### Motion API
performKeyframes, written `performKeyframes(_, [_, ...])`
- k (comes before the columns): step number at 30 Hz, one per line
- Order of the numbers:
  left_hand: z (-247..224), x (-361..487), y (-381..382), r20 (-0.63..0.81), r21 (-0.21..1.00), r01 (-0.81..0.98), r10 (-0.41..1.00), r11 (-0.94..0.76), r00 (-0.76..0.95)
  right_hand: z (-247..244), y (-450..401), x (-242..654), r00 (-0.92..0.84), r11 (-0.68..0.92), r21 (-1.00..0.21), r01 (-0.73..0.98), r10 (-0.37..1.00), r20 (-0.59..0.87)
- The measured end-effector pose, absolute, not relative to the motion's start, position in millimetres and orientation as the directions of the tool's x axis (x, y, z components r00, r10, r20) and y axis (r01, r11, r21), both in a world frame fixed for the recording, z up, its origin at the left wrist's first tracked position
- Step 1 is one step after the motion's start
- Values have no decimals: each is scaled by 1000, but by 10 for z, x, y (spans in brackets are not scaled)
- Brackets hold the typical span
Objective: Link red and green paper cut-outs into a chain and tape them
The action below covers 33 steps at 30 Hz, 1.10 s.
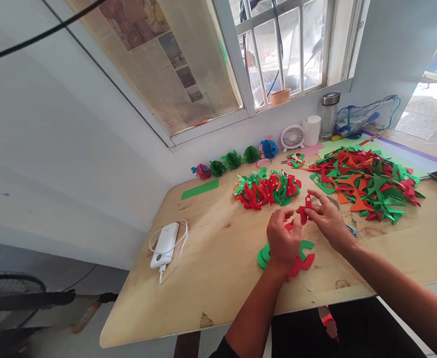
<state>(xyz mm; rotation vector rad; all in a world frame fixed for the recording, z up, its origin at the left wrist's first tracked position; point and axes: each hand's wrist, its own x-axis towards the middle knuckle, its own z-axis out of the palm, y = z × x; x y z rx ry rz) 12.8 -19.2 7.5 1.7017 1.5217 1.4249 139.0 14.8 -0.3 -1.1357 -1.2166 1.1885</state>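
Between my two hands, just above the table, is a small red paper cut-out (pixel 302 214) with a white square patch near its upper end. My left hand (pixel 283 236) is closed round its lower part, fingers curled. From the other side, my right hand (pixel 326 219) pinches it between thumb and forefinger. Under my left hand lie green paper cut-outs (pixel 264 256) and red paper cut-outs (pixel 307 262), partly hidden by that hand. Beyond my hands is a pile of curled red and green paper pieces (pixel 265 189) with white spots.
A large heap of red, orange and green paper scraps (pixel 371 181) covers the right side. Blue-handled scissors (pixel 352 229) lie partly behind my right wrist. A white power bank (pixel 165 244) with its cable is at left. Paper ornaments (pixel 233 160) and a small fan (pixel 292 137) line the wall.
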Motion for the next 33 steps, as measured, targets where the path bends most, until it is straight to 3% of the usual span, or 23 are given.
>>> performKeyframes(4, [79, 113, 34, 205, 954, 259, 959, -151, -198, 110, 248, 1402, -37, 115, -987, 114, 993, 111])
performKeyframes(8, [13, 137, 162, 165, 966, 232, 967, -118, -196, 133, 345, 1371, -92, 185, -954, 237, 982, 168])
performKeyframes(14, [-47, 136, 144, 209, 966, 206, 940, -156, -269, -30, 428, 1315, -217, 187, -970, 154, 964, 152])
performKeyframes(22, [-80, 53, 244, -64, 968, -246, 902, -48, -426, -85, 398, 1339, -136, 136, -988, 73, 983, 125])
performKeyframes(28, [-40, 44, 204, -76, 965, -259, 907, -37, -413, -9, 330, 1332, -211, -9, -999, -52, 978, 3])
performKeyframes(33, [-80, 61, 197, -65, 965, -261, 920, -41, -387, 5, 301, 1317, -263, -59, -997, -51, 964, -43])
